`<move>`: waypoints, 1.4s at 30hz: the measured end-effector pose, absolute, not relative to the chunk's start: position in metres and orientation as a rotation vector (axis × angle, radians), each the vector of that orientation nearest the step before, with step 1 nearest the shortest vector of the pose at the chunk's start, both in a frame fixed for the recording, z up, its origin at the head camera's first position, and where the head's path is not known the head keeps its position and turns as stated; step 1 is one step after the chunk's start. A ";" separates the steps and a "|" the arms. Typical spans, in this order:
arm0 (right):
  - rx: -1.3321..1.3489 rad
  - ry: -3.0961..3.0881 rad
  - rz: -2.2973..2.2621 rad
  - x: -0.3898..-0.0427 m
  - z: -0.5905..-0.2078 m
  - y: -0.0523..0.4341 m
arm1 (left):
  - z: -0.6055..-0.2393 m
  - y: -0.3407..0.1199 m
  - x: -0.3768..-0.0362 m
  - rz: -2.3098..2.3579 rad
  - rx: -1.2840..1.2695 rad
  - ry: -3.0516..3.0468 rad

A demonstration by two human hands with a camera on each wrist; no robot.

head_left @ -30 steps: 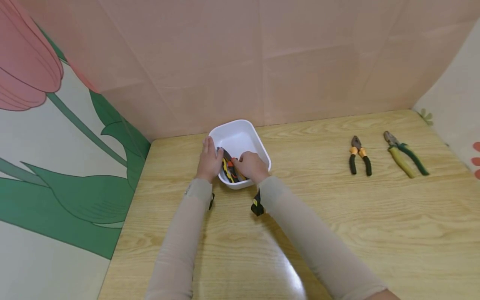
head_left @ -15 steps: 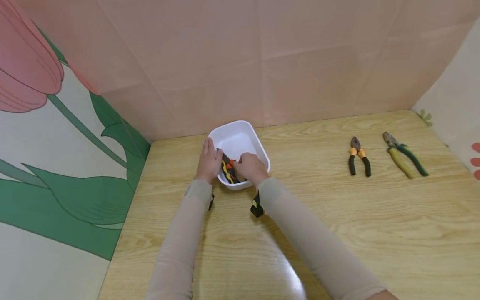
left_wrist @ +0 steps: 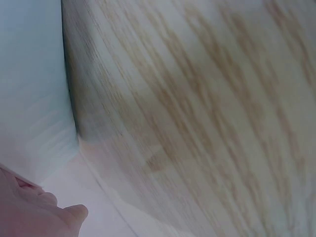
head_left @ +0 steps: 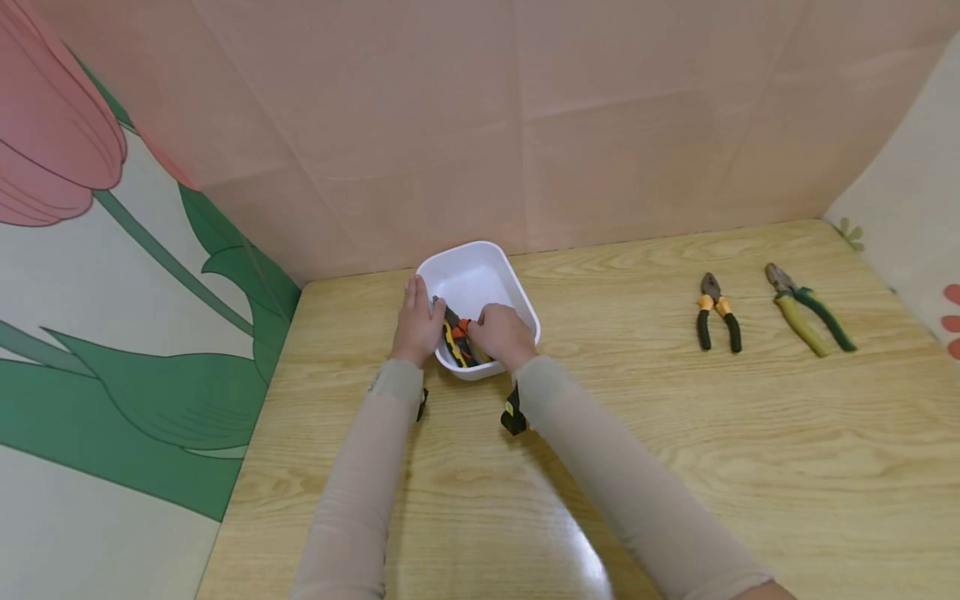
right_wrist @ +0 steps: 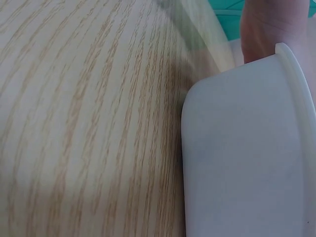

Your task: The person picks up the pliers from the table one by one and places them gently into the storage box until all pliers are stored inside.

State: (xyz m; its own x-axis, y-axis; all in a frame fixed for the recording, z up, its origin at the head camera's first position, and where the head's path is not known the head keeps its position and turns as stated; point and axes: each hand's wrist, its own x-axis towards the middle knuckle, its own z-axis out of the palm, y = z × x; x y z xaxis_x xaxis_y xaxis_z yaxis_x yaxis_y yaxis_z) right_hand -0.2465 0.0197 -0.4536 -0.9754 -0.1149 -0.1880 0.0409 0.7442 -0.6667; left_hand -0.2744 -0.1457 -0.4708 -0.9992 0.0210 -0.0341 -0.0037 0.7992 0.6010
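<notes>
White bin [head_left: 476, 283] sat by the table's [head_left: 637, 358] far edge, toward its far-left corner. L hand [head_left: 416, 327] steadied its left wall, thumb over the rim, fingers straight along the outside. R hand [head_left: 506, 332] was inside the bin, fingers curled, thumb on the orange-marked pliers [head_left: 462, 324]; it looked to have hold of them, but how firm was hard to say b/c most fingertips were hidden. A yellow-and-black tool [head_left: 452, 343] lay right alongside, nr the bin's near-left corner.

For a tidy job, IMO: L thumb well clear of the metal, bin braced but not squeezed, R grip on handles rather than tips, & slow moves so nbr tools didn't snag.

Black-and-orange pliers [head_left: 712, 288] & green-and-yellow pliers [head_left: 791, 293] lay apart toward the table's far-right corner, handles facing the near edge.
</notes>
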 end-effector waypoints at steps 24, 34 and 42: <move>-0.158 2.941 -1.142 -0.242 -0.456 0.022 | -0.469 -0.145 -0.275 0.943 0.032 2.961; -0.176 2.984 -1.264 -0.236 -0.458 0.022 | -0.472 -0.146 -0.276 0.966 0.028 2.952; -0.226 2.993 -1.296 -0.234 -0.457 0.023 | -0.473 -0.146 -0.276 0.963 0.038 2.963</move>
